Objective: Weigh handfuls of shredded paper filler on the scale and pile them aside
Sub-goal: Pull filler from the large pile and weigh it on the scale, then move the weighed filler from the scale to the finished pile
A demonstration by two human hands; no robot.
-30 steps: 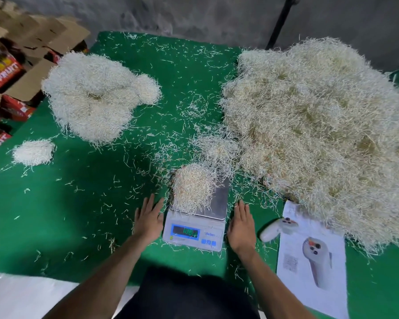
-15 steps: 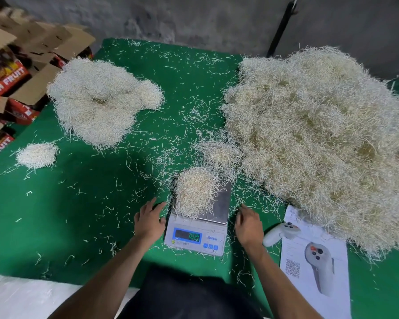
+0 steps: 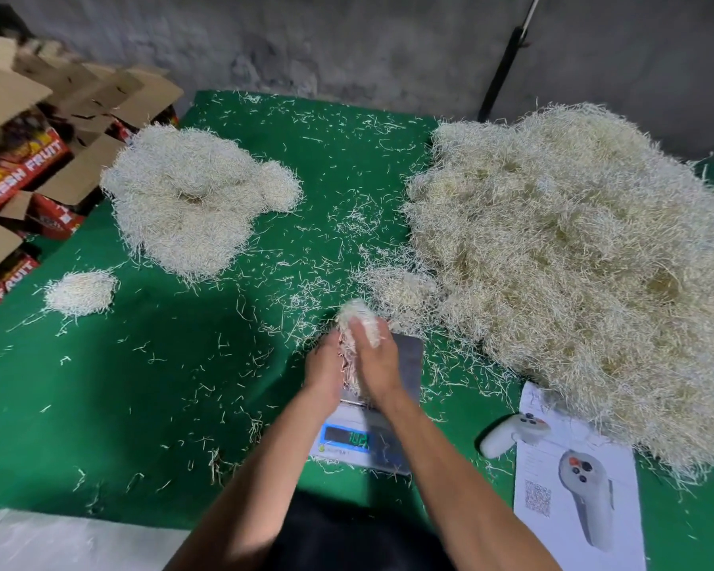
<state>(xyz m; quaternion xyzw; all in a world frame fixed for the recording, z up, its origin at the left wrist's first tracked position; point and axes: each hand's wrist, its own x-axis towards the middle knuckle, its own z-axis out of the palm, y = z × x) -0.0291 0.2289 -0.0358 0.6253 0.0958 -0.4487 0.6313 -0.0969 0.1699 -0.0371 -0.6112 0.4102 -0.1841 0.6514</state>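
Note:
A small digital scale (image 3: 409, 364) with a lit display sits on the green table near me. Over its steel platform my left hand (image 3: 323, 366) and my right hand (image 3: 378, 360) cup a handful of pale shredded paper (image 3: 357, 319) between them, squeezing it from both sides; the clump sticks out above my fingers. A very large heap of shredded paper (image 3: 573, 257) fills the right side of the table. A medium pile of weighed paper (image 3: 190, 199) lies at the far left, and a small pile (image 3: 79, 292) sits nearer the left edge.
Loose shreds are scattered over the green cloth (image 3: 141, 385). A white controller (image 3: 508, 432) lies on a printed sheet (image 3: 578, 500) to the right of the scale. Open cardboard fruit boxes (image 3: 38, 158) stand beyond the table's left edge. A dark pole (image 3: 503, 63) leans at the back wall.
Both hands left the table beside the scale and closed in around the paper clump on the platform, gathering it between them. The camera view tilted slightly.

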